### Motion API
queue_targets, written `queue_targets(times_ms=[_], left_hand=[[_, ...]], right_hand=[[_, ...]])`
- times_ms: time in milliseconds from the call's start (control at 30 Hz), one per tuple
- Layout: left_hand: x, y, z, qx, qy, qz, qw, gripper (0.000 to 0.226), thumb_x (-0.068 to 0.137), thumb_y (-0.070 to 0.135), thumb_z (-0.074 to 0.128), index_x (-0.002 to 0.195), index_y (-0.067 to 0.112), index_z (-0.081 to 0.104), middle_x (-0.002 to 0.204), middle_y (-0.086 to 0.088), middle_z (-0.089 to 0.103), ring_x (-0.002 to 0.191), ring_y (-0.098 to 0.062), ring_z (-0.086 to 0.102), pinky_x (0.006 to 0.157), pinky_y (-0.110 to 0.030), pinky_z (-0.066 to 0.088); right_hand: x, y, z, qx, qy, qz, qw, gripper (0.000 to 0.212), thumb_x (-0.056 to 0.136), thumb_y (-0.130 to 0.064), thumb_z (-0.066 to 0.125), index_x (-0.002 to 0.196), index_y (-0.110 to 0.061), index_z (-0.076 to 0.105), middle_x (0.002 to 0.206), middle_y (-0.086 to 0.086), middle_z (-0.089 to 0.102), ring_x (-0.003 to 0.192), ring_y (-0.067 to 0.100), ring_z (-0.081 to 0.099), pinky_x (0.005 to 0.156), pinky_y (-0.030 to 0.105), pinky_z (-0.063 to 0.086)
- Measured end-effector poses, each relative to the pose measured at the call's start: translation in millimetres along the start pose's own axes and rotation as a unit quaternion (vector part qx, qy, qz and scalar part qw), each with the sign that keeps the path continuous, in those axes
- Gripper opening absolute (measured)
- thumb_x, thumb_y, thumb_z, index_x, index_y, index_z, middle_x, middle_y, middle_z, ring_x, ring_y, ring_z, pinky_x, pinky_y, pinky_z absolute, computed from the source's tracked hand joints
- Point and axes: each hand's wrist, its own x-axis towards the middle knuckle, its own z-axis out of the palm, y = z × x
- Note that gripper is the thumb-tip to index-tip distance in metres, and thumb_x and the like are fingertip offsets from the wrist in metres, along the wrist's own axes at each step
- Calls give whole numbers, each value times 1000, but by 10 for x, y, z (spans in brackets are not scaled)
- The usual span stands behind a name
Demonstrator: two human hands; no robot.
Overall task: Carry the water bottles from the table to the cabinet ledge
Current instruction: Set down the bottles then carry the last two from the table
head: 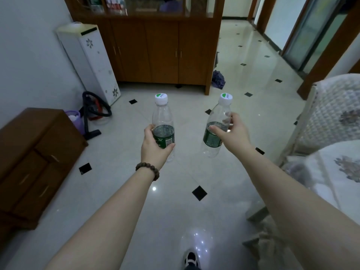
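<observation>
I hold two clear plastic water bottles with white caps and dark green labels out in front of me, above the tiled floor. My left hand, with a bead bracelet at the wrist, grips the left bottle around its label. My right hand grips the right bottle at mid-body, tilted slightly. The brown wooden cabinet stands ahead across the floor; its ledge runs along the top of the doors, below glass shelving.
A white water dispenser stands left of the cabinet, with a vacuum cleaner and purple bin near it. A brown drawer unit is at left. A covered sofa is at right. A purple bag lies by the cabinet.
</observation>
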Motion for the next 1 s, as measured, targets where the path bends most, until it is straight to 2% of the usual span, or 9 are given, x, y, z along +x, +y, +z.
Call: queue_targets(times_ms=[133, 267, 467, 567, 767, 900, 1000], left_hand=[[737, 84, 273, -4, 14, -4, 1000, 78, 70, 17, 81, 132, 20, 35, 118, 7, 52, 101, -8, 52, 84, -18, 41], [1433, 33, 479, -12, 21, -20, 1000, 76, 70, 16, 81, 131, 22, 35, 115, 10, 51, 101, -8, 52, 84, -19, 41], [2658, -238, 759, -22, 38, -40, 998, 76, 70, 15, 81, 131, 22, 36, 117, 8, 51, 102, -9, 53, 81, -16, 41], [3277, -380, 818, -23, 46, -39, 998, 77, 71, 14, 81, 133, 22, 35, 122, 4, 52, 105, -10, 53, 84, -17, 43], [5002, -645, 829, -15, 64, -61, 996, 78, 72, 15, 81, 133, 23, 34, 126, 2, 52, 111, -16, 56, 89, -24, 46], [6010, -636, 831, -9, 71, -55, 996, 78, 71, 14, 81, 133, 23, 35, 119, 9, 50, 109, -11, 53, 88, -22, 44], [6653, -630, 932, -11, 65, -60, 996, 78, 71, 13, 81, 134, 22, 35, 124, 5, 52, 111, -12, 52, 92, -26, 47]], right_hand=[[783, -47, 83, -1, -6, 2, 1000, 46, 75, -29, 76, 114, -25, 51, 101, -14, 61, 95, 8, 60, 73, 25, 48], [1474, -20, 292, -3, -23, -1, 1000, 40, 77, -26, 75, 107, -28, 49, 94, -19, 57, 88, 1, 56, 74, 24, 46], [2702, 53, 845, -12, -50, -4, 999, 41, 77, -28, 75, 109, -27, 48, 103, -9, 59, 92, 8, 57, 66, 16, 43], [3301, 68, 1172, -13, -61, -16, 998, 44, 77, -29, 75, 112, -25, 49, 106, -7, 60, 95, 11, 57, 68, 17, 43], [4968, -197, 2057, -25, -88, -9, 996, 51, 77, -31, 75, 120, -22, 48, 112, -5, 58, 101, 14, 55, 82, 30, 47], [5881, -431, 2430, -20, -87, -10, 996, 57, 78, -29, 75, 126, -19, 47, 119, -3, 58, 104, 13, 53, 86, 32, 48], [6469, -506, 2602, -16, -84, -13, 996, 59, 79, -27, 75, 129, -18, 45, 121, -4, 57, 103, 10, 50, 86, 30, 46]])
